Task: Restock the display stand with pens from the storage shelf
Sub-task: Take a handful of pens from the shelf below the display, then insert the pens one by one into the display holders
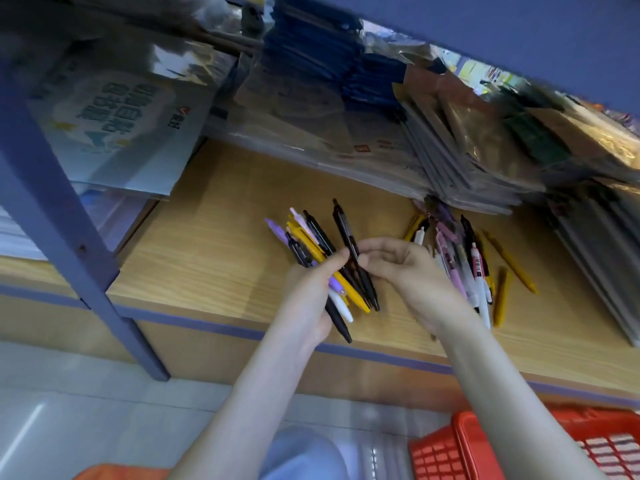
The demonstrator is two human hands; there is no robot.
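Far left: blue metal post (52, 216), matte wood-grain shelf board (207, 254). Centre: left hand (308, 299) wrapped round bundle of pens (304, 237), slim plastic barrels, black, yellow, lilac, white, held above board. Right hand (408, 268) pinching black pen (343, 223) against bundle. Right: loose pens (478, 268) scattered on board; red lattice basket (460, 427) below.

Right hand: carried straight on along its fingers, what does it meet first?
The right hand points across at the black pen, which its fingertips seem to pinch. Just beyond: the left hand and the pen bundle in its grip. Depth is unclear.
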